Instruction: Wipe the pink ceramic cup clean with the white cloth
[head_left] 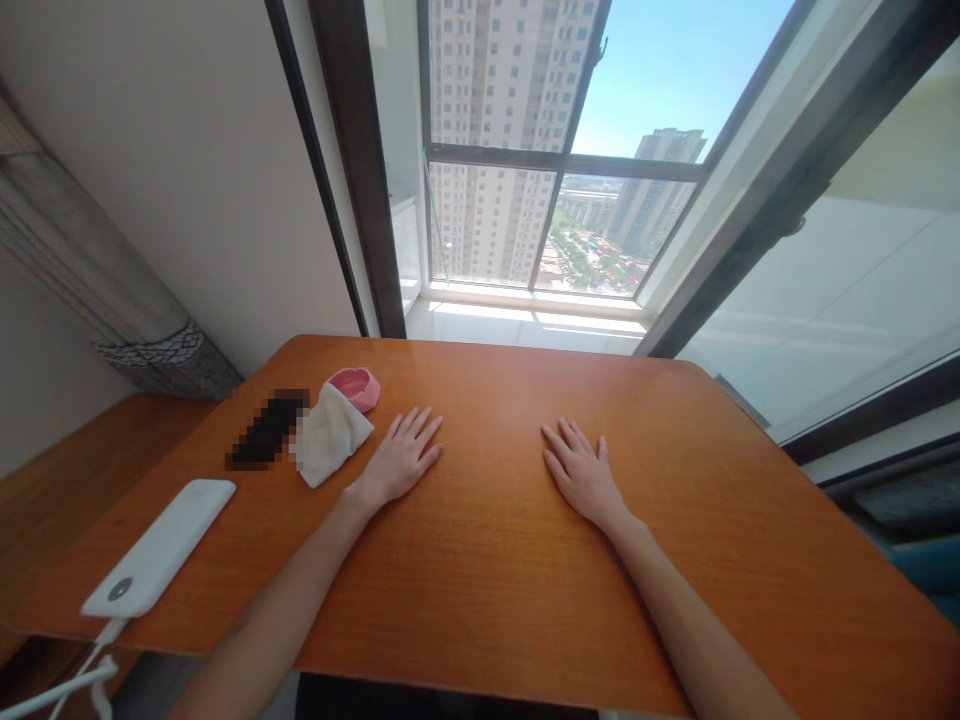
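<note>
Head view:
Left hand [401,458]: flat, palm down on the table [495,560], fingers [420,425] spread a little, holding nothing.
Right hand [579,470]: flat, palm down, fingers [561,440] slightly apart, empty; well apart from the left hand.
Cloth pouch [328,436]: white, just beside the left fingers, on their outer side, not touching.
Pink thing [354,387]: pokes out of the pouch's far end, beyond the left fingertips.
Blurred dark thing [268,430]: just past the pouch, away from the left hand.
White power bank [160,547]: near the table's left edge, well away from both hands, a cable [67,685] hanging from it.
</note>
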